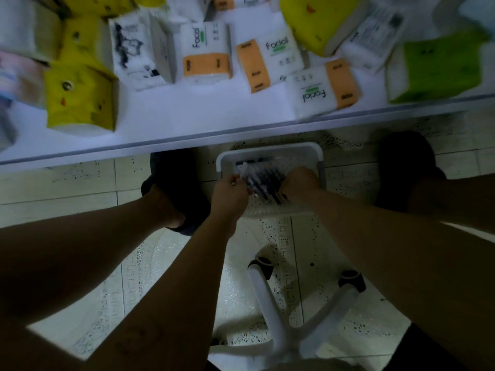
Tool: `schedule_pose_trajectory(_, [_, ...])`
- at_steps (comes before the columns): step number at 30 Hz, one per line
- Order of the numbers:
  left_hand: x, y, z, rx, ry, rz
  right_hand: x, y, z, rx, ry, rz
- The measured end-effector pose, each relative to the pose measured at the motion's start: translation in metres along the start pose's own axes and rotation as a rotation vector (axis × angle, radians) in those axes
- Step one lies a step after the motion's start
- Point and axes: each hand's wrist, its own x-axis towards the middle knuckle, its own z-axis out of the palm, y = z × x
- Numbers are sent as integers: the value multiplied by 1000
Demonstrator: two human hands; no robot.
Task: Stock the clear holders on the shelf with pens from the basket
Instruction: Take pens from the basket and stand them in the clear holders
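Left hand [231,194], right hand [301,186] grip maybe ten pens [263,181] inside one basket [270,149].

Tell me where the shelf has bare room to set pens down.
The front strip of the shelf is bare, between the yellow pack and the tilted Facial pack. Behind it packs crowd the back; the green pack fills the right end. The pens are in the basket below.

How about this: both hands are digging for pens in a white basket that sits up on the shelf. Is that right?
Not quite. The head view shows the white basket on the floor below the shelf, not on it. The left hand and right hand do reach into it for pens.
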Motion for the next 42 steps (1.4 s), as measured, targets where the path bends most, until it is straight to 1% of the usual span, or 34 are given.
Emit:
schedule_pose_trajectory(2, [-5,4,3,9,-6,41,-12,-2,-8,72,42,21])
schedule_pose_trajectory(5, [-16,16,7,0,-8,108,-30,1,-21,210,29,24])
schedule_pose_trajectory(10, [-34,42,6,30,-12,209,-64,8,-40,342,41,-35])
schedule_pose_trajectory(13, [-50,60,10,4,-74,231,-82,12,-59,408,86,-122])
schedule_pose_trajectory(16, [-70,78,18,-27,-129,307,-100,10,-82,416,195,-165])
schedule_pose_trajectory(18, [-85,88,22,38,-119,372,-113,6,-98,420,269,-192])
schedule_pose_trajectory(21, [-109,102,25,8,-112,454,-137,-2,-117,445,374,-315])
schedule_pose_trajectory(23, [-124,114,26,-6,-101,539,-156,-8,-130,519,434,-373])
schedule_pose_trajectory(26, [-145,136,30,0,-101,693,-181,-13,-153,686,479,-432])
schedule_pose_trajectory(27, [-152,144,31,-21,-114,726,-190,-15,-163,703,505,-459])
schedule_pose_trajectory(31, [-180,181,36,-140,-221,768,-231,-24,-209,624,680,-588])
schedule_pose_trajectory(34, [-204,211,37,-206,-241,823,-263,-33,-244,573,762,-707])
schedule_pose_trajectory(36, [-224,232,34,-189,-234,902,-283,-38,-266,547,800,-768])
schedule_pose_trajectory(38, [-249,253,29,-110,-245,1006,-304,-43,-288,527,816,-814])
schedule_pose_trajectory(40, [-276,274,25,-63,-250,1104,-323,-46,-311,541,802,-845])
schedule_pose_trajectory(42, [-303,294,21,-65,-247,1175,-344,-50,-334,574,825,-900])
